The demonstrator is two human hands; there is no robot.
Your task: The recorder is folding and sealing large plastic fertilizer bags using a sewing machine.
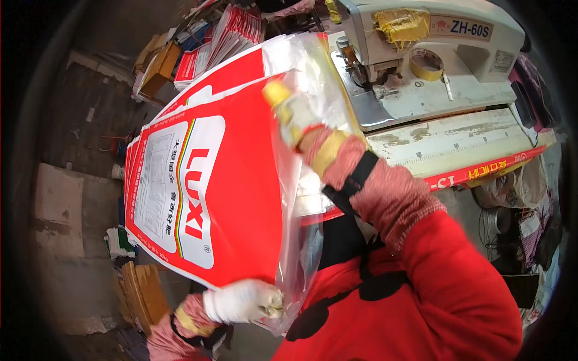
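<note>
We count two gloved hands at work on one red and white printed sack [205, 192] with a clear plastic liner [301, 120] inside it. Our left hand [244, 301], in a white glove, has its grip closed tight on the sack's lower corner, pinching sack and liner together. Our right hand [289, 111], in a pale glove with yellow fingertips, is pushed inside the clear liner at the sack's upper edge; how far that grip is closed we cannot tell through the crinkled plastic. The sack is held up in the air in front of us, tilted, between our chest and the counter [457, 144].

Behind the held sack more red and white sacks lie fanned in a stack [235, 30]; their number is hidden by overlap. On the counter stands one industrial sewing machine [421, 48], off-white, with one patch of yellow tape [400, 24] stuck on its arm and one roll of yellow tape [426, 63] resting on its bed. The counter's worn pale top has ruler marks along the front and a red strip [481, 171] under its edge.

At the left the room shows a grey concrete floor [78, 120], one cardboard box [159, 69] near the sack stack, and flattened cardboard [144, 295] low down beside our left forearm.
</note>
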